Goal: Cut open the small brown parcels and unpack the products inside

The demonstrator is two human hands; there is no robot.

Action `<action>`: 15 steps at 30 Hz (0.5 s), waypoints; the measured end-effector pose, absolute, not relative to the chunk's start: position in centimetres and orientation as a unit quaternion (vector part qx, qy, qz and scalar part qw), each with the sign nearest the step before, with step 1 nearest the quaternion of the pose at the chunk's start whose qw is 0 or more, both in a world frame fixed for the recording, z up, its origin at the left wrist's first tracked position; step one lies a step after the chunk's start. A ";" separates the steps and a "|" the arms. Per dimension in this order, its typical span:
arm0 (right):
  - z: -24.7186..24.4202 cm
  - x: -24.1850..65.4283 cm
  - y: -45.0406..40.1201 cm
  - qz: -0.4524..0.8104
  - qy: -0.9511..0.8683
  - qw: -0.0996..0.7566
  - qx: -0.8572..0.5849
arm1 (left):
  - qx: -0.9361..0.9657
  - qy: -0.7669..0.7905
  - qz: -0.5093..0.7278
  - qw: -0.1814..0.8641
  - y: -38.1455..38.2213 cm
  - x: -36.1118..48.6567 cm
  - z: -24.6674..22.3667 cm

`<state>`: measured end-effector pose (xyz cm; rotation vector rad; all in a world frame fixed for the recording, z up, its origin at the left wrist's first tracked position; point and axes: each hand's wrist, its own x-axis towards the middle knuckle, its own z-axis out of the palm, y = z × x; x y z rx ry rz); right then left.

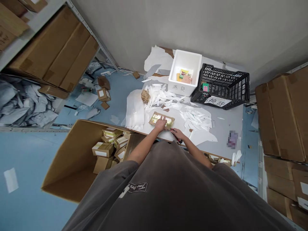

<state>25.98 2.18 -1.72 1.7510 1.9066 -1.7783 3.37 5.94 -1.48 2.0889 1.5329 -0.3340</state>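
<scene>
A small brown cardboard box (154,118) with yellowish shiny tape and a white label lies on the table near its front edge. My left hand (160,123) grips it from above, fingers laid over its top. Close to the box's right front corner, my right hand (177,133) is closed around a red and black utility knife (179,140), whose tip points toward the box. Whether the tip touches the cardboard is too small to tell. Torn white paper strips (158,96) and a crumpled brown paper (145,96) lie just behind the box.
Behind the paper stand a white foam bin (179,88) holding small packets and a black plastic crate (223,102) with a green item. A large open carton (64,166) of small boxes is at my left. Shelves with big cartons (55,45) flank both sides.
</scene>
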 end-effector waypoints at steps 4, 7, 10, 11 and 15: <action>-0.9 27.1 -0.3 -0.553 0.572 -0.014 0.605 | 0.764 0.575 -0.072 0.285 6.1 2.2 -1.4; 0.2 28.8 -1.1 -0.529 0.559 -0.007 0.638 | 0.753 0.597 -0.055 0.271 6.9 1.5 -1.6; 1.1 29.3 -1.0 -0.502 0.557 0.001 0.662 | 0.757 0.596 -0.084 0.255 8.3 1.2 -2.3; 1.3 29.1 -0.8 -0.499 0.556 0.005 0.665 | 0.754 0.596 -0.098 0.257 8.7 1.2 -2.5; 1.4 27.8 0.3 -0.491 0.574 0.013 0.655 | 0.750 0.592 -0.113 0.272 9.8 0.9 -3.6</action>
